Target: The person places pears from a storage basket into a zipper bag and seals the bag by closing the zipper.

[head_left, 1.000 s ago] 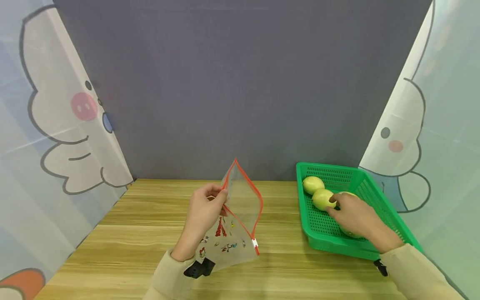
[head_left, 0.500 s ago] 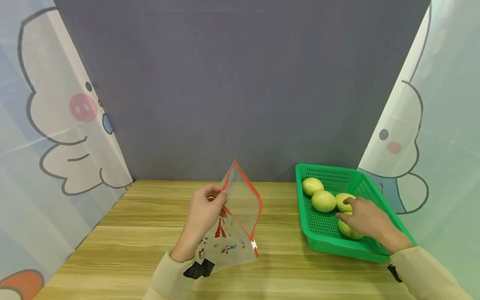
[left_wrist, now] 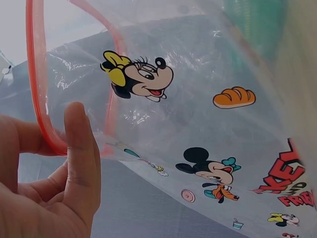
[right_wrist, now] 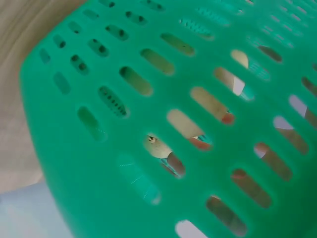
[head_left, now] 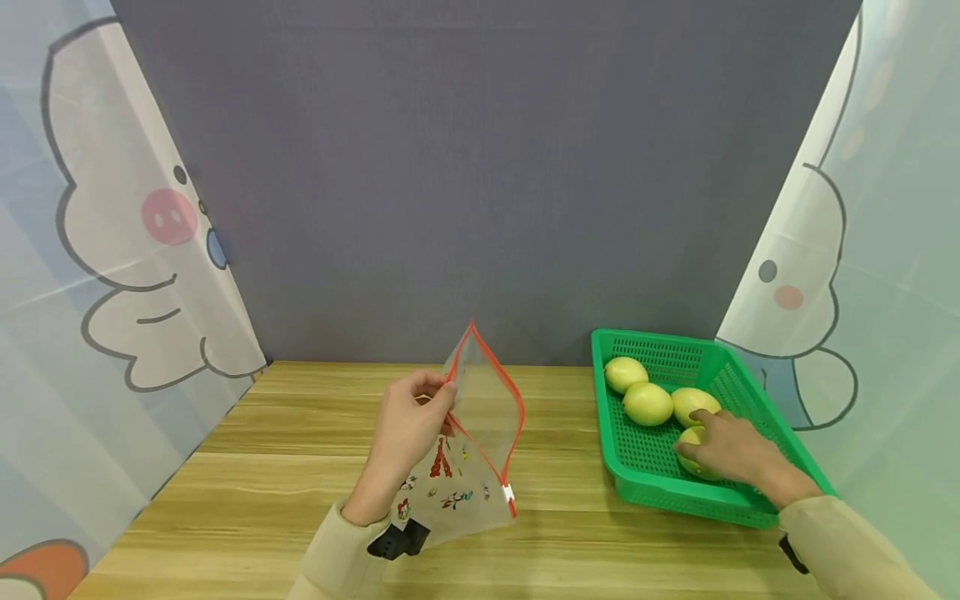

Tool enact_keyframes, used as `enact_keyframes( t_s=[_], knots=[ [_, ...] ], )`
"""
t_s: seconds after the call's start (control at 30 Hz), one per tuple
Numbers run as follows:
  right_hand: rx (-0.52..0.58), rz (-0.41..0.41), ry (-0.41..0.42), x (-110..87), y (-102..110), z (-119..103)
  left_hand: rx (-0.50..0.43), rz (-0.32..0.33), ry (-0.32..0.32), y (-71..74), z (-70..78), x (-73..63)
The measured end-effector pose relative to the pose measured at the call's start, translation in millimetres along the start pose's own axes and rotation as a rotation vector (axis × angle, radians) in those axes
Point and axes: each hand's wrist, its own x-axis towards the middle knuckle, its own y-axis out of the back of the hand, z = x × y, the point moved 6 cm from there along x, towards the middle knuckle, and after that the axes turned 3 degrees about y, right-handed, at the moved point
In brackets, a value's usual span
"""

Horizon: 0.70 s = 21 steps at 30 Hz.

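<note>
My left hand [head_left: 411,425] pinches the red-edged rim of a clear slider zip bag [head_left: 487,392] between thumb and fingers. The bag's mouth gapes in a diamond, and cartoon prints [left_wrist: 213,168] cover its side in the left wrist view. My right hand [head_left: 735,450] reaches into a green plastic basket [head_left: 626,483], thumb and fingers round the front yellow lemon [head_left: 692,435]. Another lemon [head_left: 690,404] lies just behind those fingers. In the right wrist view the slotted basket wall [right_wrist: 99,163] hides most of the hand and fruit.
Two more lemons, one at the back left [head_left: 626,374] and one in the middle [head_left: 647,404], sit in the basket. The wooden table [head_left: 300,450] ends at a grey backdrop [head_left: 465,183]. Printed curtains [head_left: 900,333] hang at both sides.
My right hand has moved right and toward me inside the basket, from near the middle lemon onto the front one. The left hand and bag have stayed almost still.
</note>
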Motion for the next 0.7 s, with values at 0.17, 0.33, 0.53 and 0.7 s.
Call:
enact_keyframes(
  t_s=[0.17,0.33,0.53,0.7],
  knots=[
    [0.037,-0.031,0.002,2.3,-6,3,0.0,-0.003,-0.002,-0.7,0.6,0.1],
    [0.038,-0.047,0.013,4.5,-9,5,0.002,-0.002,-0.001,-1.0,0.6,-0.1],
    [0.089,-0.076,0.035,6.7,-11,4,0.0,-0.001,0.001,-0.9,0.3,0.3],
    [0.227,-0.133,0.068,7.8,-19,0,-0.001,0.0,0.001,-1.7,0.9,0.0]
  ],
)
